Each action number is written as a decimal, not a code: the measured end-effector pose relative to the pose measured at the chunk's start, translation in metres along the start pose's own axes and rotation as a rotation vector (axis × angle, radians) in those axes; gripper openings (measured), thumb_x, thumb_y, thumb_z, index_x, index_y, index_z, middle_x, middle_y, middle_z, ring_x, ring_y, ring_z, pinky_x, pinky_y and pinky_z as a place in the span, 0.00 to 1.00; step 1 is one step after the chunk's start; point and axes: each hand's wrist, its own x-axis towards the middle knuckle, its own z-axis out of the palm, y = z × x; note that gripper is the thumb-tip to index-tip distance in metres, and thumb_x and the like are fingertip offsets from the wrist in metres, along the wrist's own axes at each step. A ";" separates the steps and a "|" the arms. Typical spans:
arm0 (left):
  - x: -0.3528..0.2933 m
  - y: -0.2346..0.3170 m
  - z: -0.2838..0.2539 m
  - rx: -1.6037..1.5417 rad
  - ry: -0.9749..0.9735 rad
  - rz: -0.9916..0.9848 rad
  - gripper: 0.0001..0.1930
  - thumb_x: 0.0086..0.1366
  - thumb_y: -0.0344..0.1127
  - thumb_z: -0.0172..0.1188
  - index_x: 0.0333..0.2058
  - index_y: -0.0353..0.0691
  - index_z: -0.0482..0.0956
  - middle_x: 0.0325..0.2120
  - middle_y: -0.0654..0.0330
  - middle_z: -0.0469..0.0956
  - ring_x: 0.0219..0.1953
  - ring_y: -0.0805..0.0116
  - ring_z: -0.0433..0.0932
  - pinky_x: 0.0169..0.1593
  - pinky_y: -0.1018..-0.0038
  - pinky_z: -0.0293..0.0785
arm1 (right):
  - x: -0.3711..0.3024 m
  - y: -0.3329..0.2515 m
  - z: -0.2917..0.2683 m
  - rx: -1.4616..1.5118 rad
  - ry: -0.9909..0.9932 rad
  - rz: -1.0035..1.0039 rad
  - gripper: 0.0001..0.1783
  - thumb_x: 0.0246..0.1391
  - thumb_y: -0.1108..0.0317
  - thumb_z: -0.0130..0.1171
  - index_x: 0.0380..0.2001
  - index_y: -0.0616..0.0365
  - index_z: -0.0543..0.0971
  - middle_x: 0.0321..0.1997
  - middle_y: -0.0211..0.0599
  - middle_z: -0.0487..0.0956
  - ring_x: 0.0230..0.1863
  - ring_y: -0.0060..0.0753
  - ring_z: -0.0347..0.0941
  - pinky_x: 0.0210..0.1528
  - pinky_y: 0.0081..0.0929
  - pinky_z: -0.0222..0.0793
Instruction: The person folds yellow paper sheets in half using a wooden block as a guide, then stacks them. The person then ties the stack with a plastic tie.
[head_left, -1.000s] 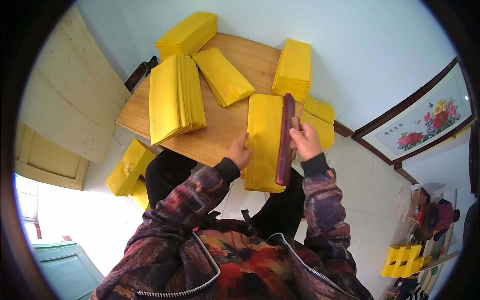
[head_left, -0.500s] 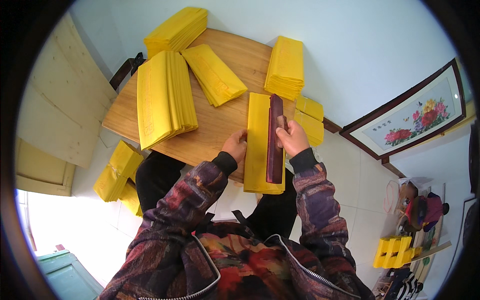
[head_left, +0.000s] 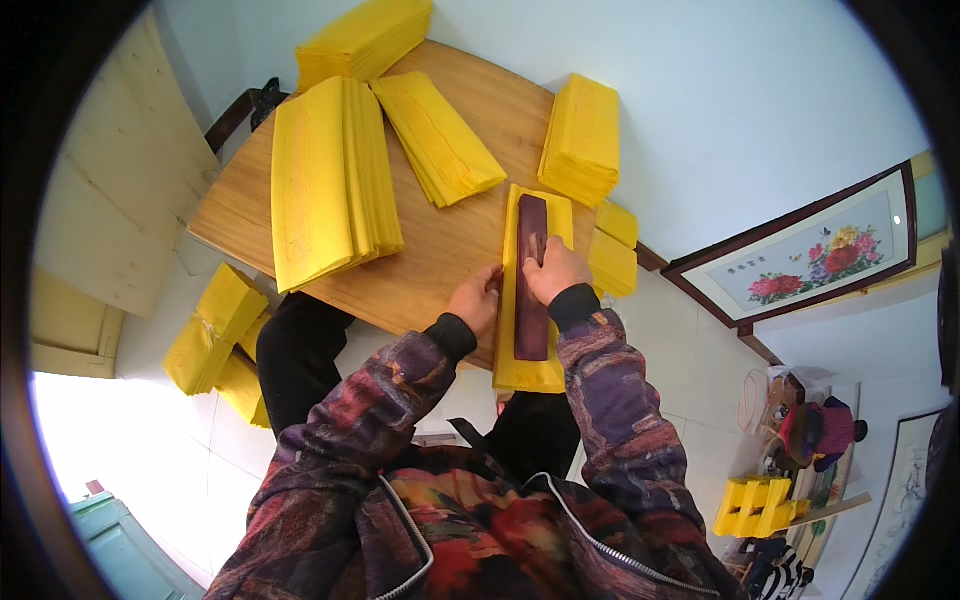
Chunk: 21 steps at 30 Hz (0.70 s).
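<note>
Right hand [head_left: 553,270] presses flat on dark wooden block [head_left: 531,280] atop yellow paper stack [head_left: 512,340]; left hand [head_left: 477,300] pinches stack's left edge. Stack overhangs wooden worktop [head_left: 440,250] near edge. Risk: uneven pressure lets sheets slide, spilling floorward.

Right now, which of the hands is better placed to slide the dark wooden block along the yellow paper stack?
The right hand: it already rests on top of the dark wooden block. The left hand only touches the left edge of the yellow paper stack.
</note>
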 end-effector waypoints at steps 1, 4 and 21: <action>0.000 -0.001 0.000 0.038 0.017 0.057 0.21 0.59 0.20 0.44 0.53 0.31 0.65 0.47 0.51 0.73 0.51 0.63 0.71 0.56 0.73 0.64 | 0.000 0.000 0.003 -0.014 0.018 0.000 0.20 0.47 0.56 0.54 0.36 0.63 0.69 0.32 0.59 0.76 0.37 0.60 0.73 0.41 0.49 0.68; -0.004 -0.006 -0.003 0.113 0.028 0.125 0.21 0.59 0.21 0.44 0.53 0.32 0.65 0.48 0.50 0.72 0.51 0.61 0.71 0.56 0.73 0.64 | -0.002 -0.002 0.016 -0.039 0.054 -0.003 0.20 0.48 0.56 0.53 0.36 0.63 0.67 0.30 0.60 0.76 0.35 0.61 0.73 0.39 0.51 0.68; -0.095 0.001 0.027 0.839 -0.367 1.000 0.22 0.53 0.36 0.50 0.48 0.41 0.71 0.51 0.59 0.68 0.52 0.65 0.67 0.54 0.69 0.62 | 0.000 0.001 0.008 0.078 0.010 0.053 0.18 0.52 0.58 0.49 0.38 0.62 0.65 0.29 0.55 0.77 0.34 0.57 0.75 0.39 0.48 0.68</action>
